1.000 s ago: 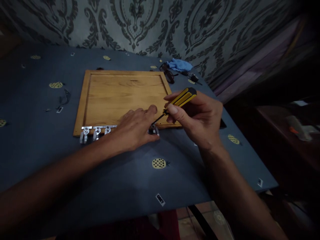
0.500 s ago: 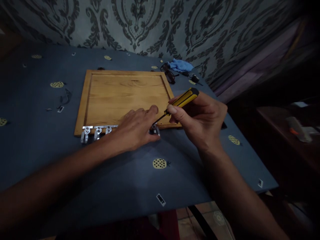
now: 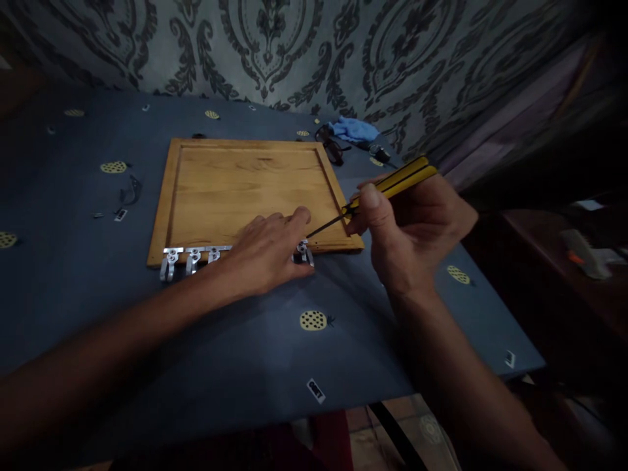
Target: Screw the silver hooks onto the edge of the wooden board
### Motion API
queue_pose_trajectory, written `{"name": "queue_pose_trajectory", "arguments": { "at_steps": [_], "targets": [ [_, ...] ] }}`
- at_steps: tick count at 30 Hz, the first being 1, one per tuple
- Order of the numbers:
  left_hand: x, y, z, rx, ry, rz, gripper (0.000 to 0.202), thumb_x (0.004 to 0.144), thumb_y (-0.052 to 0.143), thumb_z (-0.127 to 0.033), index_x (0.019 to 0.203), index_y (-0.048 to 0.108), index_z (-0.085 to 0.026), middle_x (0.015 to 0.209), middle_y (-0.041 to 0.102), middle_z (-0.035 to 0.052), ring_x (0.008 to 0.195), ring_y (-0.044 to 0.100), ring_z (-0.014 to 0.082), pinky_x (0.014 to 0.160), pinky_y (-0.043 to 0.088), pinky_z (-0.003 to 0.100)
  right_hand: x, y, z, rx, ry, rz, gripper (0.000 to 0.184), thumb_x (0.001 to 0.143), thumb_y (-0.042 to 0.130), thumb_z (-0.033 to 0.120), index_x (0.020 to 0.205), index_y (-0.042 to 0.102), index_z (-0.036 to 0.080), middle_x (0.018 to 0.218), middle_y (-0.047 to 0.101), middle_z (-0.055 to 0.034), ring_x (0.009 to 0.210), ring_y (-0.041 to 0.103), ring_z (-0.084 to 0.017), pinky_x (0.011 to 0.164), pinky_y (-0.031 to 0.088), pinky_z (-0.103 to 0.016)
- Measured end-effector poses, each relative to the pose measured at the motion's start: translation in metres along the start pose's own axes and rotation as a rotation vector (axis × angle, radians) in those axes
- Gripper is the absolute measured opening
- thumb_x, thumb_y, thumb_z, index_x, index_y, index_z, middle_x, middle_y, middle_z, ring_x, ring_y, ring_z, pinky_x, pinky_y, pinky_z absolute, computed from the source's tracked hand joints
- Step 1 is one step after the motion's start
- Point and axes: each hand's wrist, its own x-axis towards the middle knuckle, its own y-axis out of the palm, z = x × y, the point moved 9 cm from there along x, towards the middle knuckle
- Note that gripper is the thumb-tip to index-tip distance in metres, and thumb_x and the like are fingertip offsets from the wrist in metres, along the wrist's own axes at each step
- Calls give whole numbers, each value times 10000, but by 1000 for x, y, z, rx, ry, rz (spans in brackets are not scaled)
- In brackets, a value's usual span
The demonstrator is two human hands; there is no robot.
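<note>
A wooden board [image 3: 245, 186] with a raised rim lies on the dark blue tablecloth [image 3: 220, 340]. Along its near edge runs a metal rail of hooks [image 3: 191, 258]. My left hand [image 3: 267, 252] lies flat over the rail's right part, fingers stretched onto the board, beside the rightmost hook [image 3: 304, 252]. My right hand [image 3: 417, 229] is closed on a yellow-and-black screwdriver [image 3: 392, 186]. Its thin shaft slants down-left, and the tip hangs just above the board near my left index finger.
At the table's far right corner lie a blue cloth [image 3: 354, 127], dark glasses [image 3: 331, 145] and a small dark object [image 3: 379, 154]. Small bits [image 3: 128, 193] sit left of the board. The table edge drops off at the right; a patterned wall stands behind.
My right hand has drawn the screwdriver up and to the right, lifting its tip away from the rightmost hook. My left hand has stayed on the rail.
</note>
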Motion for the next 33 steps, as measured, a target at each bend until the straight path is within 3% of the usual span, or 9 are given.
{"name": "queue_pose_trajectory", "arguments": {
  "at_steps": [5,26,33],
  "targets": [
    [0,-1,0,8,-24,-5,604,875,744,-418,1335,449,-160,1163,690,132,1111,668,321,927,525,440,-2,7,-8,-85,35,97,221,874,776,423,750,683,265,657,610,40,510,576,-117,461,469,-269],
    [1,0,0,23,-44,11,607,878,741,-432,1331,446,-157,1139,687,121,1093,670,319,925,517,428,-4,11,-13,-114,52,135,259,874,765,467,760,683,248,682,615,32,534,570,-114,475,462,-255],
    [0,1,0,37,-13,9,572,894,719,-431,1308,436,-156,1151,680,127,1075,656,325,889,515,434,-5,19,-4,-48,16,286,130,849,811,391,837,735,286,738,639,19,601,594,-152,552,529,-306]
  ]
}}
